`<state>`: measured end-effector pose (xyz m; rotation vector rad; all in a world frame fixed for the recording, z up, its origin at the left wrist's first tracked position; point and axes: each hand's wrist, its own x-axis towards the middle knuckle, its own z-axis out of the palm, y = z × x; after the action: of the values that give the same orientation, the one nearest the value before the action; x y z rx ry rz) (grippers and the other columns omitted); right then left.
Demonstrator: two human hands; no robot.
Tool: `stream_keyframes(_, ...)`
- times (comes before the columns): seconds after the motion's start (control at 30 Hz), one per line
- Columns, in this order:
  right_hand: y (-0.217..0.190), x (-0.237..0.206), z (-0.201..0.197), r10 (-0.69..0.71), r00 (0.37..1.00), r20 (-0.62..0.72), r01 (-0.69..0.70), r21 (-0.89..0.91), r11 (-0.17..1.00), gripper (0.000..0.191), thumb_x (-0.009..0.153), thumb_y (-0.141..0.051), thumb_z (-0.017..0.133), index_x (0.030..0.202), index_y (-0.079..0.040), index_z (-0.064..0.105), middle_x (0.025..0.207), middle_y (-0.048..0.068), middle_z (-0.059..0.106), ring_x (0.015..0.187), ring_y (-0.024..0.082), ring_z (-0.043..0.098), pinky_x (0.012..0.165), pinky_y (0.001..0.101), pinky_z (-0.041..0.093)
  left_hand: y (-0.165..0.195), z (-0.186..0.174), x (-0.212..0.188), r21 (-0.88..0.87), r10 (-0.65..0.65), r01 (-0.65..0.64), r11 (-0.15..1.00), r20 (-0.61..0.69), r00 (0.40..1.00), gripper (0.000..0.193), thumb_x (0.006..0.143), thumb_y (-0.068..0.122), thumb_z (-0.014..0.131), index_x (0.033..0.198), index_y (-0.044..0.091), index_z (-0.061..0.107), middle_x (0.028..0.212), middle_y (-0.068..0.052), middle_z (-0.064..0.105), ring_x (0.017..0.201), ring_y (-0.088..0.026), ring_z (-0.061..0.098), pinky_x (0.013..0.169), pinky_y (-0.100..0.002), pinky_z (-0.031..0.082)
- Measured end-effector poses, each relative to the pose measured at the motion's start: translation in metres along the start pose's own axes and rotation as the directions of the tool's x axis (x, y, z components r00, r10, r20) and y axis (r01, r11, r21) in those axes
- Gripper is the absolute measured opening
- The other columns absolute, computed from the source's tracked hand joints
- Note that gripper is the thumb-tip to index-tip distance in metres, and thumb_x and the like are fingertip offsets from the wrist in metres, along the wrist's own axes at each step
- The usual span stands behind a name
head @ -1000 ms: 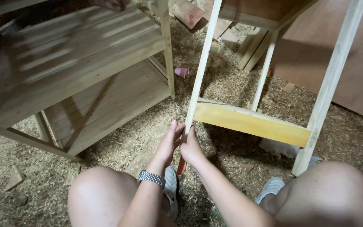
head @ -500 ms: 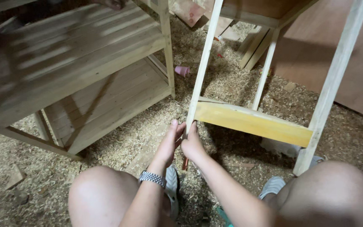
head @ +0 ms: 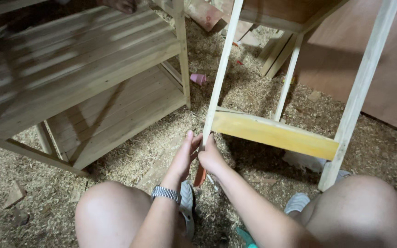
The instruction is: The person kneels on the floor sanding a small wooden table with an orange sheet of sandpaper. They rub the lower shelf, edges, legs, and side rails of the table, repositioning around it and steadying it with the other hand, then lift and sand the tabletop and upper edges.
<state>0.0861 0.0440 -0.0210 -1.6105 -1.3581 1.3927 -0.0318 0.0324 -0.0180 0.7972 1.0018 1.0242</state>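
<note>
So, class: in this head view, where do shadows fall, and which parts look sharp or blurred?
Head view: soft, warm light; striped shadows cross the slatted shelf, and a dark shadow lies under the yellow crossbar. The left hand and right hand at the pale leg look sharp; the top-left corner is dim and slightly blurred.

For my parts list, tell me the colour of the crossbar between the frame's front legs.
Yellow: the crossbar looks yellower than the pale legs, in the head view.

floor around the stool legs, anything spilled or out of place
Yes. Sawdust and shavings cover the whole floor. A small pink cup lies tipped on its side in them beside the slatted shelf, and loose wood offcuts sit scattered at the left.
</note>
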Motion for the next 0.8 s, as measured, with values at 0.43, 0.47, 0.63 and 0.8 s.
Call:
stream_keyframes(0.43,0.004,0.005,-0.003,-0.078,0.997,-0.005,0.078,0.043,0.996,0.041,0.091,0.008,0.044,0.129,-0.005,0.05,0.115,0.02,0.065,0.111,0.034,0.063,0.092,0.0431,0.052,0.006,0.003,0.002,0.006,-0.04,0.041,0.999,-0.054,0.998,0.089,0.094,0.071,0.033,0.148,0.002,0.051,0.158,-0.018,0.049,0.148,-0.029,0.044,0.121,-0.042,0.031)
stream_keyframes(0.47,0.0,0.006,-0.006,-0.04,0.999,0.009,0.039,0.047,0.998,0.041,0.09,0.009,0.044,0.128,-0.004,0.051,0.114,0.02,0.064,0.108,0.034,0.063,0.089,0.0443,0.052,0.004,0.002,0.002,0.014,-0.043,0.044,0.999,-0.052,0.998,0.089,0.094,0.071,0.033,0.148,0.003,0.05,0.158,-0.017,0.048,0.148,-0.027,0.042,0.121,-0.042,0.03)
stream_keyframes(0.63,0.003,-0.029,-0.003,-0.013,0.999,0.034,0.016,-0.074,0.997,0.059,0.085,0.01,0.042,0.137,-0.016,0.041,0.112,0.009,0.063,0.104,0.024,0.064,0.086,0.0393,0.053,0.002,0.002,0.003,0.057,-0.052,0.057,0.997,-0.075,0.996,0.09,0.095,0.072,0.032,0.148,0.003,0.052,0.156,-0.015,0.049,0.148,-0.027,0.043,0.12,-0.042,0.032)
stream_keyframes(0.8,0.001,-0.015,-0.007,0.028,0.998,0.054,-0.025,-0.056,0.998,0.044,0.084,0.012,0.044,0.122,-0.009,0.053,0.109,0.012,0.066,0.104,0.025,0.065,0.087,0.0392,0.053,0.0,0.001,0.006,0.066,-0.06,0.065,0.996,-0.074,0.995,0.088,0.095,0.072,0.033,0.148,0.004,0.053,0.156,-0.013,0.051,0.147,-0.025,0.045,0.121,-0.042,0.032)
